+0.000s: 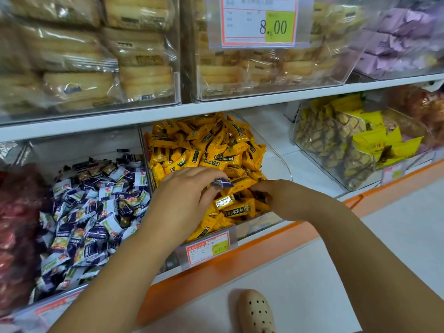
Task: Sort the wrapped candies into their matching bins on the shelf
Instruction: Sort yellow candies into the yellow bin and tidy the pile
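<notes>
Fingers (pixel 207 173) of our left hand (pixel 188 188) are curling over and pinching one blue-and-white candy (pixel 222 183) against the thumb, holding it just above the yellow candies (pixel 209 145) in the middle bin (pixel 260 223). So a stray is getting lifted out of the wrong bin. Its home is looking like the blue-and-white pile (pixel 96 207) in the neighbouring bin (pixel 84 143) on our left, just across the clear divider. Our right hand (pixel 275 192) is reaching into the same yellow pile, fingers bent down among the wrappers. We cannot tell whether they are gripping anything, since the tips are hidden. Progress: we are judging the task as mid-way. The yellow pile is reading almost all yellow on top, with maybe a dark wrapper showing by the right hand, too small to call. Strays buried deeper are not showing. The blue-and-white pile is looking mostly uniform, with a few brownish wrappers near the back that may or may not belong. Left to do: carrying this candy over to the left bin, dropping it, then checking the rest. Red candies (pixel 14 224) at far left and yellow packets (pixel 336 145) at right are sitting untouched.
</notes>
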### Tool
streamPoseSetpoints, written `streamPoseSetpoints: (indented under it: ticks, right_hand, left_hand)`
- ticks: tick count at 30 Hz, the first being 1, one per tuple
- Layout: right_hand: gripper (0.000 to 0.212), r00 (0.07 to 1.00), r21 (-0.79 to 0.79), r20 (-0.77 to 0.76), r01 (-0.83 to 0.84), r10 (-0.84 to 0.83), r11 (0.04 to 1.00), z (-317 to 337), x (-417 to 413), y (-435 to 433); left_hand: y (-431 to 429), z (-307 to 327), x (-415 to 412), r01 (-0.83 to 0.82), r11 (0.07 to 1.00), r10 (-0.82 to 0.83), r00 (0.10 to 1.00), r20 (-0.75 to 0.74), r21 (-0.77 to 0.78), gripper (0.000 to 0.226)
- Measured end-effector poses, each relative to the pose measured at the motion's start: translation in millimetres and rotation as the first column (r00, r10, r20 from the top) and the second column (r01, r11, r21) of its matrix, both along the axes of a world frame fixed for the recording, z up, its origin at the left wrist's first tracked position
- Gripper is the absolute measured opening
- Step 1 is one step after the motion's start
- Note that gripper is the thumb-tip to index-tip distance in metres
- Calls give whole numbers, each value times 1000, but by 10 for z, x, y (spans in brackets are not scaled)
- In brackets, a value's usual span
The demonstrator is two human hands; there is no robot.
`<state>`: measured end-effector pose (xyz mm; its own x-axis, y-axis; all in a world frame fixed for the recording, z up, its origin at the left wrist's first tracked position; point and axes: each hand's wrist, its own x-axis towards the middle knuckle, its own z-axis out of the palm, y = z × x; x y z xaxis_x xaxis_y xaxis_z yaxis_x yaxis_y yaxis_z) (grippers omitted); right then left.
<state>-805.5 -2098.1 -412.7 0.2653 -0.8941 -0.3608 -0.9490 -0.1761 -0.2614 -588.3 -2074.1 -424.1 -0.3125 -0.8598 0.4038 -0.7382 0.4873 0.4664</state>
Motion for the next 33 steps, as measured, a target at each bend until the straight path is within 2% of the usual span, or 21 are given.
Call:
streamPoseSetpoints:
  ticks: [3, 5, 6, 9, 11, 14, 17, 19, 21, 24, 29, 33]
  right_hand:
    - [35, 991, 34, -131, -13, 17, 999, -52, 82, -120]
    - [12, 982, 37, -187, 5, 2, 999, -75, 176, -186]
    - [7, 977, 50, -215, 12, -1, 999, -105, 219, -219]
    - [26, 977, 78, -213, -5, 22, 997, -177, 292, -230]
    - [8, 991, 30, -125, -36, 39, 999, -198, 266, -235]
    - [33, 999, -28, 25, 24, -23, 999, -258, 116, -253]
    - [33, 982, -53, 176, 81, -71, 995, -248, 11, -192]
    - [32, 917, -21, 377, 151, -132, 988, -226, -48, -127]
    - [42, 815, -2, 544, 238, -199, 971, -179, -117, -61]
    - [56, 754, 28, 612, 282, -240, 959, -88, -153, 6]
    - [49, 700, -44, 676, 350, -229, 936, 92, -206, 62]
    - [47, 630, -25, 742, 370, -231, 929, 171, -223, 83]
  left_hand:
    - [24, 10, 46, -40, 999, 40, 999, -9, 9, 26]
    - [38, 7, 48, -43, 999, 42, 999, 11, 9, 26]
    - [41, 4, 50, -40, 999, 40, 999, 9, 12, 26]
    - [40, 11, 68, -36, 999, 36, 999, -8, 25, 27]
    - [39, 10, 83, -34, 999, 34, 999, 2, 32, 27]
    - [50, 13, 91, -37, 999, 37, 999, 20, 32, 26]
    - [59, 24, 94, -46, 998, 46, 999, 14, 47, 27]
    - [65, 34, 94, -49, 997, 49, 999, 1, 64, 28]
    - [71, 50, 77, -51, 996, 52, 999, -7, 73, 28]
    - [81, 75, 58, -69, 994, 72, 997, -29, 86, 27]
    - [62, 73, 48, -103, 989, 110, 992, -66, 105, 22]
    - [42, 57, 43, -91, 992, 98, 991, -86, 92, 16]
